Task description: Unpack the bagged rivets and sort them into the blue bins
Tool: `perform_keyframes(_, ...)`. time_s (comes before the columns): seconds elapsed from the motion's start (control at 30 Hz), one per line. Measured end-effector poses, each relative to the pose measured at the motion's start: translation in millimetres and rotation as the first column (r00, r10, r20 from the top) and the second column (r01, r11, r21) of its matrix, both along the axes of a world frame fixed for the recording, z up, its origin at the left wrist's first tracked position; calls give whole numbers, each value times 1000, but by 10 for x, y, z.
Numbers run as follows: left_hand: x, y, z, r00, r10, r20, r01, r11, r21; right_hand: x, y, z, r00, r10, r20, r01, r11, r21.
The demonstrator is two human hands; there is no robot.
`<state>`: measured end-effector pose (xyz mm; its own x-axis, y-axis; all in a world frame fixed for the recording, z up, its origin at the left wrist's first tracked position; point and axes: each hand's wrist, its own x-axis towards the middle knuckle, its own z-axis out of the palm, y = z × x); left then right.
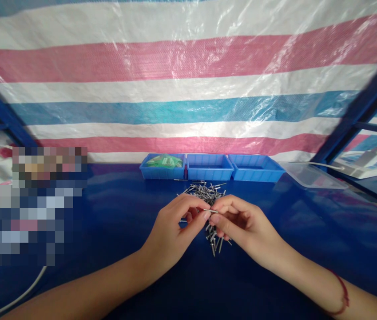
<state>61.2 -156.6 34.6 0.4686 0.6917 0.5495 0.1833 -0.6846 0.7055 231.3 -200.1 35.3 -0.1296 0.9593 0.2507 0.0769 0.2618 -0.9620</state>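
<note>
Nearest, at four o'clock from the metal pin (211,210) held in the middle, a red cord (345,295) circles the right forearm (304,269). The left forearm (91,278) reaches in from eight o'clock; a white cable (21,293) curves over the table (181,289) on its outer side, also near eight.

The left hand (170,224), between eight and nine, pinches one end of the pin with thumb and forefinger. The right hand (251,222), between three and four, pinches the other end in the same narrow grip, its remaining fingers curled; whether they hold anything more cannot be told. The pin lies crosswise, from nine towards three, in front of a loose heap of similar pins (204,190). The heap shows at twelve beyond the fingers and again at six, where several ends stick out to the near side. A few stray pins (180,180) lie around eleven.

Past the heap, three blue boxes stand side by side: the first box (163,174) before eleven, with a green packet (164,161) inside, the second box (210,173) at twelve, the third box (259,176) before two. A clear plastic piece (318,175) lies flat just past two. Farthest, a striped sheet (188,111) hangs across twelve.
</note>
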Motion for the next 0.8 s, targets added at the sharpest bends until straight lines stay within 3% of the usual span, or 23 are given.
perform_keyframes(0.17,-4,28,-1,1000,-2,-26,0,997,-76,-4,-14,-5,998,-57,19,55,994,93)
perform_keyframes(0.33,20,61,-21,996,-91,-3,89,977,-192,1,-25,16,986,-111,123,84,974,209)
perform_keyframes(0.57,16,56,-52,991,-124,-40,115,977,-178,16,-64,67,949,-159,271,59,938,342)
perform_keyframes(0.7,16,56,-42,999,-31,-34,22,974,-226,79,20,160,860,-363,359,162,861,481)
perform_keyframes(0.8,18,74,-25,1000,12,-25,-18,967,-254,193,252,233,715,-580,390,250,734,632)
